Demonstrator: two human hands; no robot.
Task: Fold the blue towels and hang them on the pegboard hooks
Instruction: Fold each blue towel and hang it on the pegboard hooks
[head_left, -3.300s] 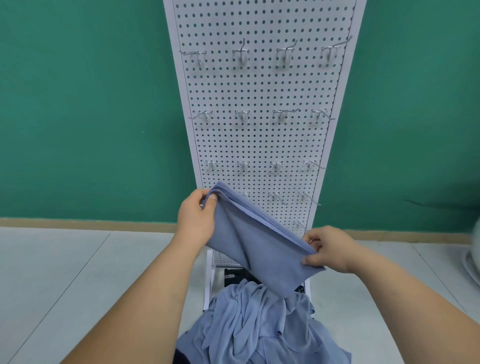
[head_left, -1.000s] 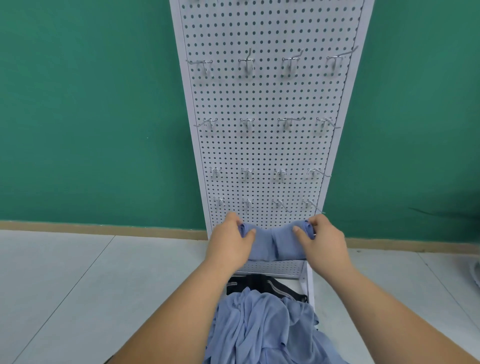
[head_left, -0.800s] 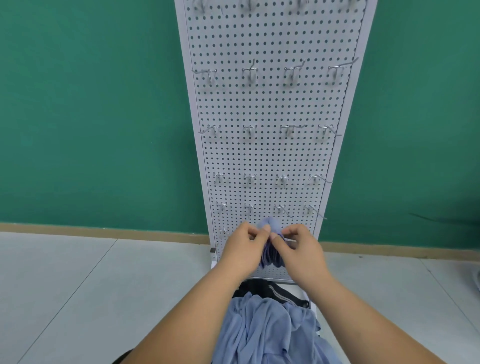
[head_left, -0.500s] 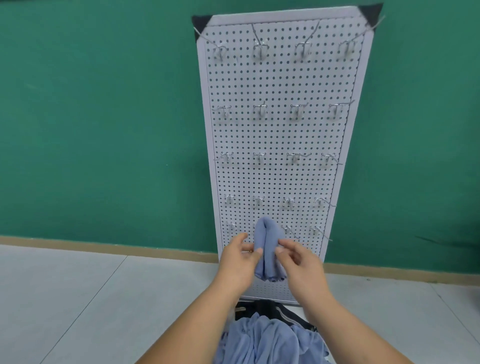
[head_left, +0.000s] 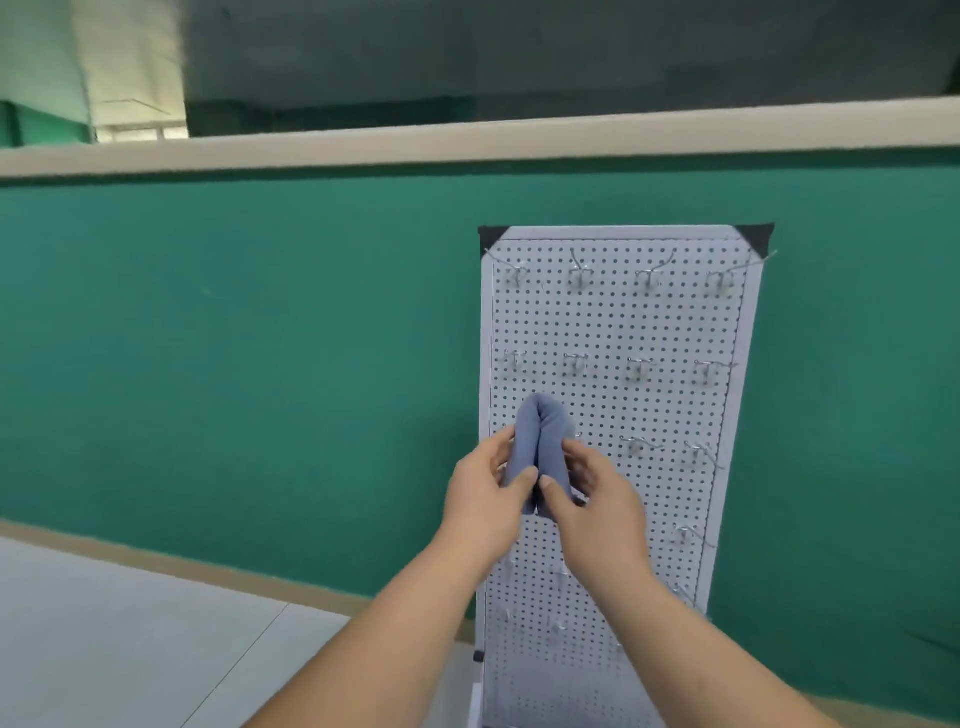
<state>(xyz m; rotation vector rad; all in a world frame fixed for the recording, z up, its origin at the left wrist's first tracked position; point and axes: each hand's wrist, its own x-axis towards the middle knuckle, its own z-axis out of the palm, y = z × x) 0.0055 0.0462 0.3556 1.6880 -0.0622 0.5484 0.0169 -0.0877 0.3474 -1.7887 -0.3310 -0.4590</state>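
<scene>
Left hand: pinches the folded blue towel, which stands upright between both hands. Soft, light and limp; probably best held just under its doubled top. Right hand: grips the same bundle. Pegboard: directly beyond the fingers.

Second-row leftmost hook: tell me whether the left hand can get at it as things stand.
Probably yes. The left hand grips the folded blue towel together with the right hand just below that hook. The hook is bare, and nothing stands between.
</scene>
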